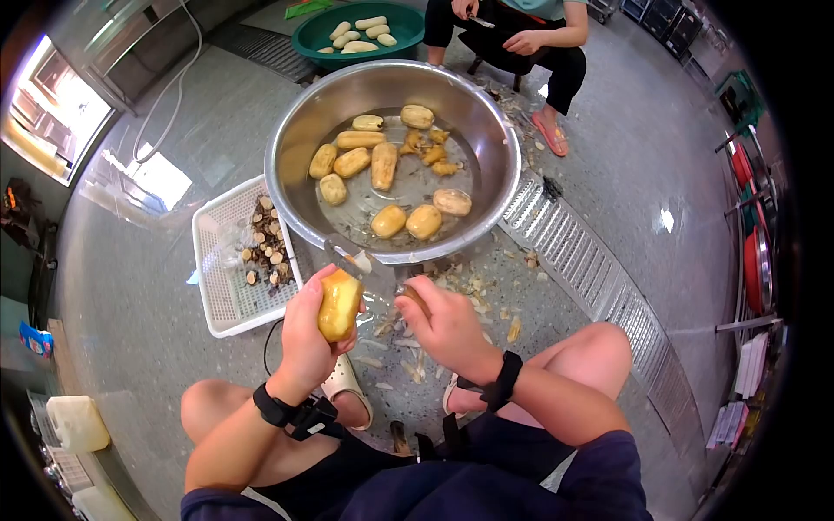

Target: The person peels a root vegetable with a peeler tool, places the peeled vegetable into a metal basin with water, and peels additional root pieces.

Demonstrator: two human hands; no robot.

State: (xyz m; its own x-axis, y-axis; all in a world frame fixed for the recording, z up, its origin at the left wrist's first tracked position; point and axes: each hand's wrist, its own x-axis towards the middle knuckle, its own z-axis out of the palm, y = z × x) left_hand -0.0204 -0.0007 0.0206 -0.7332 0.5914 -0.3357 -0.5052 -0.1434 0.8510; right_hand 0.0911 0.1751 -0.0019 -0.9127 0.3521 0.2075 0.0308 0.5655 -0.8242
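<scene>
My left hand (pixel 314 328) is wrapped round a wet, yellow piece of lotus root (pixel 340 304), held upright in front of the steel basin with a paler patch facing right. To its right, my right hand (pixel 443 323) grips a brown-handled blade (pixel 415 300); whether it is a knife or a peeler I cannot tell. The two hands are apart. Just beyond them stands the large steel basin (pixel 284 187), holding water, several unpeeled lotus root pieces (pixel 383 166) and some knobbly ginger (pixel 434 154).
Left of the basin is a white plastic basket (pixel 211 286) with cut-off root ends (pixel 274 243). A green tub (pixel 304 43) holds several pale peeled roots (pixel 371 22). A co-worker (pixel 530 43) sits opposite. Peelings (pixel 417 360) litter the floor beside a metal drain grate (pixel 599 269).
</scene>
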